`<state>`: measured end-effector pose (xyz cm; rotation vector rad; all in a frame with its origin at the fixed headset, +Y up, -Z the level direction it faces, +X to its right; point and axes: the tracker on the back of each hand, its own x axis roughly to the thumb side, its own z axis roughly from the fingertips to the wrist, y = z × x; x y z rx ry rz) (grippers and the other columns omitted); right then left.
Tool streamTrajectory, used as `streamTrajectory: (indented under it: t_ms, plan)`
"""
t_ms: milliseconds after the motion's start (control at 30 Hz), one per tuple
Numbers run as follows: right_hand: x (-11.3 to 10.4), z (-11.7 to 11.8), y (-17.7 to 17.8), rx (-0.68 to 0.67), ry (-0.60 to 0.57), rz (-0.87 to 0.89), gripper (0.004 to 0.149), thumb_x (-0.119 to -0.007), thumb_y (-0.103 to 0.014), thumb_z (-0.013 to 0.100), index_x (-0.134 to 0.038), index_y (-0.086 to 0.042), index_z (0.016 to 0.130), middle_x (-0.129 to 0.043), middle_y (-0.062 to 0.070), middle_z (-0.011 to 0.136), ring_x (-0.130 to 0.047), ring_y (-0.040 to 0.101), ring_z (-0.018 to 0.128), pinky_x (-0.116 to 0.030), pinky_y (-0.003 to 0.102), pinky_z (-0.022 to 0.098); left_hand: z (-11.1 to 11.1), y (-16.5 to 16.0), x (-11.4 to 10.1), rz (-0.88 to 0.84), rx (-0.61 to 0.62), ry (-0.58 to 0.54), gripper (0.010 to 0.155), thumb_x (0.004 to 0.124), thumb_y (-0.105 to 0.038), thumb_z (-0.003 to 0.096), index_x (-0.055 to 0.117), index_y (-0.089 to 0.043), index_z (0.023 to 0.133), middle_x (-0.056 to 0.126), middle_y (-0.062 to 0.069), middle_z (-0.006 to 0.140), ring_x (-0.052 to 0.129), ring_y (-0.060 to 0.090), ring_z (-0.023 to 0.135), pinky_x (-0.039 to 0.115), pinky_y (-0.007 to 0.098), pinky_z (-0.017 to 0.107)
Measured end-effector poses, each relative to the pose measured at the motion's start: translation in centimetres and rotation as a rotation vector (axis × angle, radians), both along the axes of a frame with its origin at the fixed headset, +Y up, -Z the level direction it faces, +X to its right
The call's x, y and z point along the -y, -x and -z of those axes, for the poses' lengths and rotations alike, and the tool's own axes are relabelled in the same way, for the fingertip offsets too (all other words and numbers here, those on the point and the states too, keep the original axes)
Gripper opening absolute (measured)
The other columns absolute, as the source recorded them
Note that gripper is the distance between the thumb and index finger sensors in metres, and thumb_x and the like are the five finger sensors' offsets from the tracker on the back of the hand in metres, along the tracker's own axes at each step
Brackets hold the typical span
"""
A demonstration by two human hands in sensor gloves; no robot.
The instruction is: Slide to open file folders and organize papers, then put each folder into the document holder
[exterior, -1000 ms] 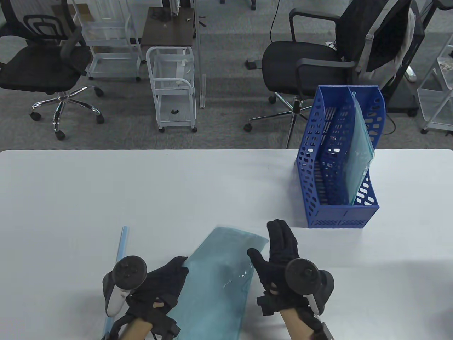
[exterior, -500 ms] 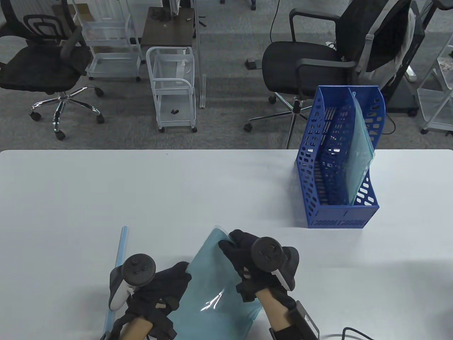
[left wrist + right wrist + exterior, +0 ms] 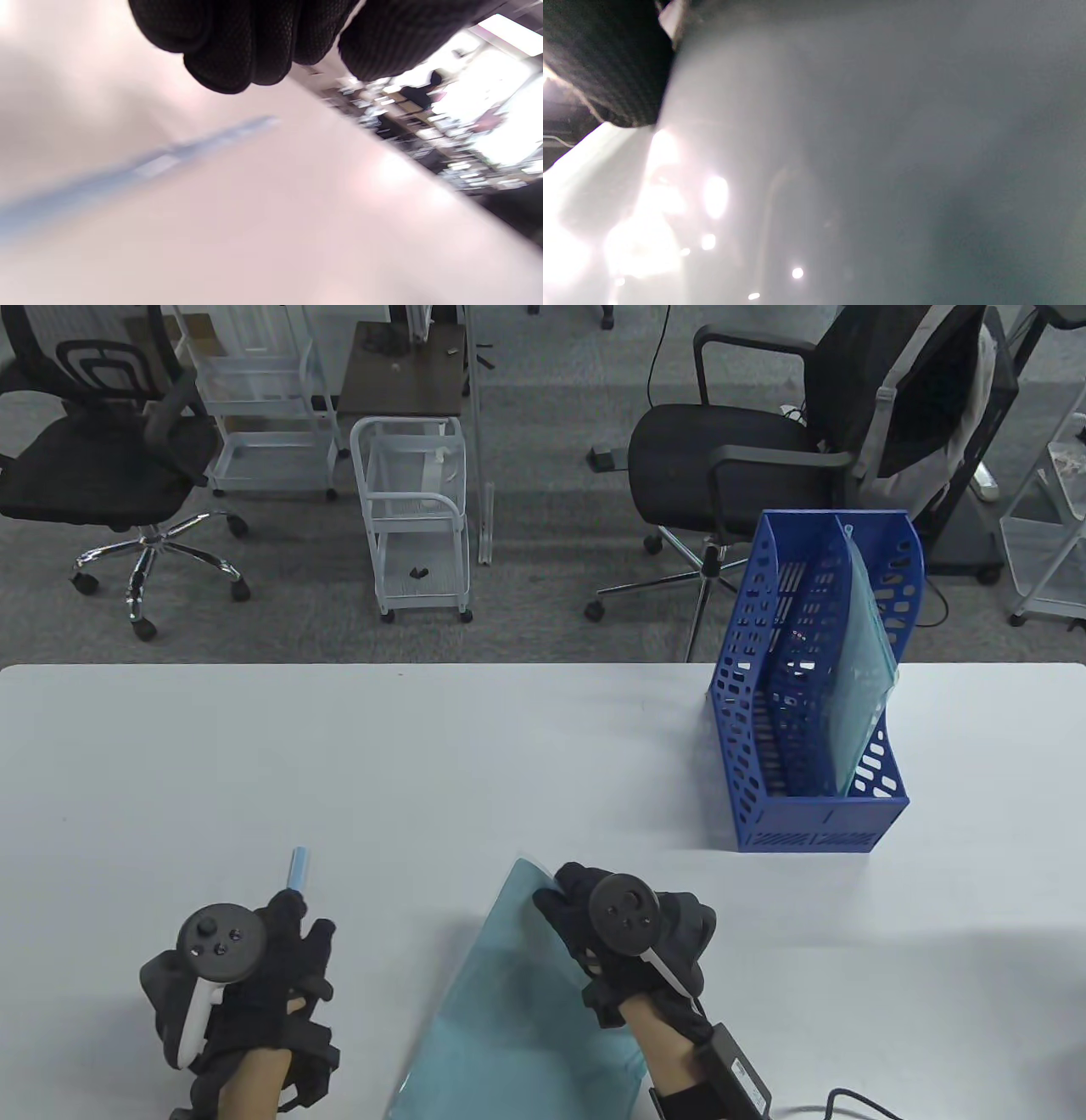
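The right hand (image 3: 624, 937), in a black sensor glove, curls its fingers over the far edge of the translucent teal plastic file folder (image 3: 509, 1027) lying flat at the near edge of the white tabletop (image 3: 424, 746). The left hand (image 3: 246, 976) hovers with relaxed fingers over the pale blue plastic slide bar (image 3: 297, 869), gripping nothing. The slick folder could bow or slip from a one-edge hold, spilling papers. The blue perforated plastic document holder (image 3: 814, 814) stands well apart at the far right, one teal folder in its right-hand slot.
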<state>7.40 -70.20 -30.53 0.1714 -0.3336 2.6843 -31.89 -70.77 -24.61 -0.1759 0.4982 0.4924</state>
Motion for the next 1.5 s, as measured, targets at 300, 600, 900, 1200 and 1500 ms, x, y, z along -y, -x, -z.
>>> streamTrajectory:
  t_ms: [300, 600, 900, 1200, 1500]
  plan:
    - [0.1, 0.0, -0.1, -0.008, 0.005, -0.010, 0.043, -0.089, -0.060, 0.032, -0.096, -0.029, 0.061, -0.105, -0.008, 0.038, -0.099, 0.012, 0.020, -0.090, 0.029, 0.019, 1.7, 4.7, 4.8, -0.108, -0.120, 0.345, 0.067, 0.088, -0.048, 0.0466, 0.068, -0.025, 0.106, 0.081, 0.004, 0.097, 0.091, 0.030, 0.073, 0.080, 0.042, 0.053]
    - [0.4, 0.0, 0.4, -0.026, 0.014, -0.062, 0.043, -0.089, -0.060, 0.031, -0.096, -0.029, 0.061, -0.105, -0.008, 0.038, -0.099, 0.012, 0.020, -0.090, 0.030, 0.019, 3.0, 0.8, 4.8, 0.190, -0.055, 0.359, 0.066, 0.092, -0.046, 0.0441, 0.073, -0.022, 0.102, 0.088, 0.003, 0.088, 0.098, 0.026, 0.064, 0.085, 0.040, 0.047]
    - [0.5, -0.4, 1.2, -0.072, 0.014, -0.090, 0.043, -0.089, -0.059, 0.030, -0.096, -0.029, 0.060, -0.105, -0.008, 0.038, -0.099, 0.012, 0.020, -0.090, 0.030, 0.019, 4.0, -0.3, 5.4, 0.335, -0.065, 0.289, 0.055, 0.091, -0.046, 0.0359, 0.088, -0.017, 0.082, 0.096, 0.002, 0.063, 0.100, 0.021, 0.043, 0.086, 0.039, 0.034]
    - [0.2, -2.5, 0.5, -0.052, -0.047, -0.130, 0.043, -0.090, -0.059, 0.030, -0.097, -0.029, 0.059, -0.105, -0.007, 0.036, -0.099, 0.012, 0.019, -0.090, 0.030, 0.018, 3.0, -0.3, 2.7, -0.144, 0.051, -0.026, 0.053, 0.088, -0.047, 0.0365, 0.092, -0.019, 0.082, 0.100, 0.002, 0.063, 0.102, 0.022, 0.038, 0.087, 0.036, 0.029]
    - [-0.3, -3.2, 1.0, -0.152, -0.076, -0.126, 0.043, -0.089, -0.059, 0.029, -0.096, -0.030, 0.059, -0.105, -0.008, 0.037, -0.099, 0.011, 0.020, -0.090, 0.029, 0.019, 5.9, -4.0, -1.0, -0.992, 0.307, -0.467, 0.052, 0.088, -0.043, 0.0414, 0.087, -0.021, 0.088, 0.098, 0.003, 0.071, 0.101, 0.023, 0.041, 0.087, 0.037, 0.031]
